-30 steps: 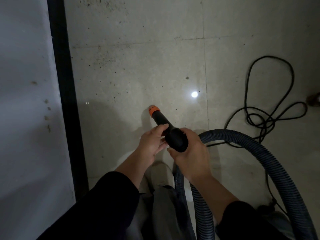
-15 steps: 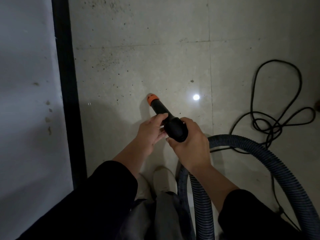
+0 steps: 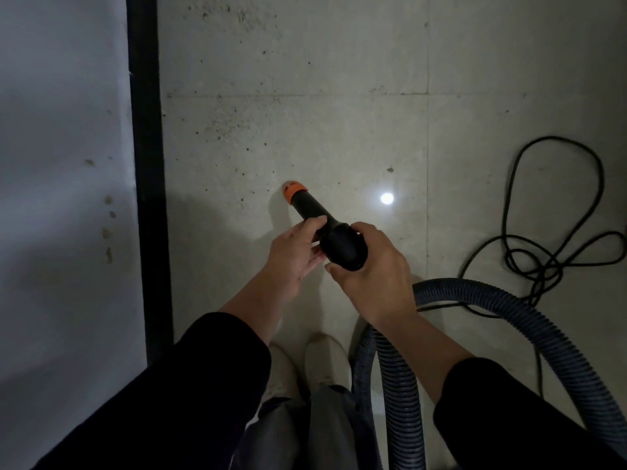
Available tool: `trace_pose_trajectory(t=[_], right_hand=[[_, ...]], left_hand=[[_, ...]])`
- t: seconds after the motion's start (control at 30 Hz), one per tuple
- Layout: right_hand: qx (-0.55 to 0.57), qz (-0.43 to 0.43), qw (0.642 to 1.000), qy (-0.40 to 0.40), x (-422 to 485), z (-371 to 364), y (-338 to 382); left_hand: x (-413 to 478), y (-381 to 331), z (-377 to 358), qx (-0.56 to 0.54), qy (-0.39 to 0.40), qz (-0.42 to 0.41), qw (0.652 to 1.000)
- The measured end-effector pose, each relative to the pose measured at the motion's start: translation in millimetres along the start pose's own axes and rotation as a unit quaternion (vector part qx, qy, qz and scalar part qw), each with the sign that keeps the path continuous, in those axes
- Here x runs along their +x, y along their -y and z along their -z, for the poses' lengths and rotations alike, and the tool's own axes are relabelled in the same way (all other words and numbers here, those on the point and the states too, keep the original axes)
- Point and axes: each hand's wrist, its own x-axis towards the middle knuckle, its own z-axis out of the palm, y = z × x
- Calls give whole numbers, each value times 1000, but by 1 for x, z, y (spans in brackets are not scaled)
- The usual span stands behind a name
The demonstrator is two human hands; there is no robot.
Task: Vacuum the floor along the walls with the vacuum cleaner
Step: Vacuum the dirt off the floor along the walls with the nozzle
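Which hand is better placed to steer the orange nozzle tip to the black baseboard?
Left, probably. The left hand holds the nozzle nearer its orange tip and on the baseboard side; the right hand grips the thick rear end.

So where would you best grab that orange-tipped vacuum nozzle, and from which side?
Take the nozzle by its thick black collar at the hose end: the widest, highest part. Come from above and the right, as the right hand does; the left hand pinches the slimmer tube from the left. Leave the orange tip, aimed down at the floor, free.
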Motion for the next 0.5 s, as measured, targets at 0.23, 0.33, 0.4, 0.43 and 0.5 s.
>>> trace_pose_trajectory(t=[0.23,0.33,0.4,0.43,0.5], right_hand=[[-11,14,1000,15,7,-12,11],[-15,18,999,24,4,-17,16],[-20,22,999,31,3,-21,19],[-23,24,999,35,2,-23,20],[-29,28,998,43,2,-26,23]], left_hand=[[1,-7,17,-9,-11,-17,1000],[-2,-8,26,-22,-14,-12,1000],[-3,-7,32,-26,-14,-6,1000],[-4,-7,35,-29,-15,-3,999],[-6,-7,41,-38,-14,0,999]])
